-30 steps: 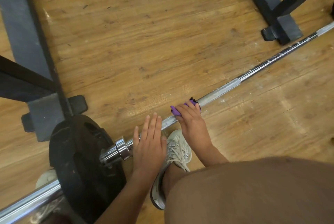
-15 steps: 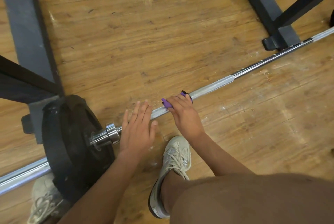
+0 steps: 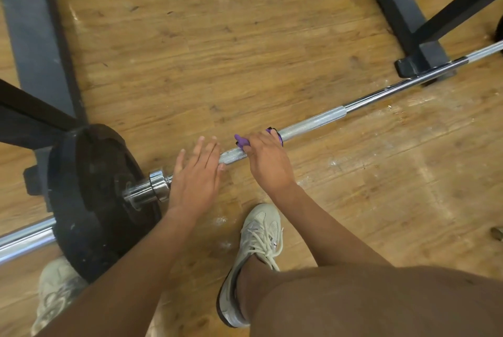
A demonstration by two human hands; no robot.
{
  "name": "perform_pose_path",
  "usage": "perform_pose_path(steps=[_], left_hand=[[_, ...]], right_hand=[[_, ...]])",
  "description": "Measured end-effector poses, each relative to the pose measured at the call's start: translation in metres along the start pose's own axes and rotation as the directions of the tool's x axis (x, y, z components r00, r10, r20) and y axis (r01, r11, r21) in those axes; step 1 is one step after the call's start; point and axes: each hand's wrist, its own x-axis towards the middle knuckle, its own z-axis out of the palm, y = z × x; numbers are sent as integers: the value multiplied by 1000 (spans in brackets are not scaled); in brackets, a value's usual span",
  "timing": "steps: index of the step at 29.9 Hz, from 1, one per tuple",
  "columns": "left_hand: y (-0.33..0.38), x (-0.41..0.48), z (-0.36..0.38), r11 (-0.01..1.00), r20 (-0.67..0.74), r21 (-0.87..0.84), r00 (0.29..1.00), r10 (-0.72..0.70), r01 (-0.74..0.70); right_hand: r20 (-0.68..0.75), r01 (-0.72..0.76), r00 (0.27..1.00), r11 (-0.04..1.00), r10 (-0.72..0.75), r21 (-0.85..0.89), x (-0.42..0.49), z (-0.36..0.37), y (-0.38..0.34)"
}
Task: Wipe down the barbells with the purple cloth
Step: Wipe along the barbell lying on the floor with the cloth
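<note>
A chrome barbell (image 3: 313,123) lies on the wooden floor, running from lower left to upper right. A black weight plate (image 3: 87,195) sits on its left sleeve. My right hand (image 3: 268,161) grips the knurled shaft with the purple cloth (image 3: 241,140) wrapped round the bar under its fingers; only the cloth's ends show. My left hand (image 3: 197,176) rests flat on the shaft with straight fingers, between the collar and my right hand.
Dark metal rack legs stand at the left (image 3: 35,45) and upper right (image 3: 402,18), the right foot close to the bar. My two pale sneakers (image 3: 254,252) stand on the floor just below the barbell. My knee fills the lower right.
The view shifted a little, so bar and plate sit higher in the frame. My right hand with the cloth stays on the knurled section, and my left hand stays flat on the shaft.
</note>
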Motion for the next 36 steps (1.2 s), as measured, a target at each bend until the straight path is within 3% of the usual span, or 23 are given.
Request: perform_pose_path(steps=[6, 10, 17, 25, 31, 36], left_hand=[[-2, 8, -5, 1000, -13, 4, 1000, 0, 0], [-9, 19, -9, 1000, -26, -12, 1000, 10, -10], [-22, 37, -16, 998, -26, -54, 1000, 15, -16], [-18, 35, -15, 999, 5, -53, 1000, -10, 10], [-22, 40, -18, 998, 43, -67, 999, -18, 21], [-20, 40, -14, 1000, -25, -16, 999, -22, 21]], right_hand=[[-32, 81, 996, 996, -80, 43, -13, 1, 8], [-41, 207, 977, 978, -208, -35, -24, 7, 25], [-62, 124, 990, 992, -123, 2, -1, 13, 18], [12, 322, 946, 935, -324, -145, 16, 5, 23], [16, 136, 991, 988, -135, -69, 29, -3, 23], [91, 215, 974, 974, -207, -78, 36, -9, 32]])
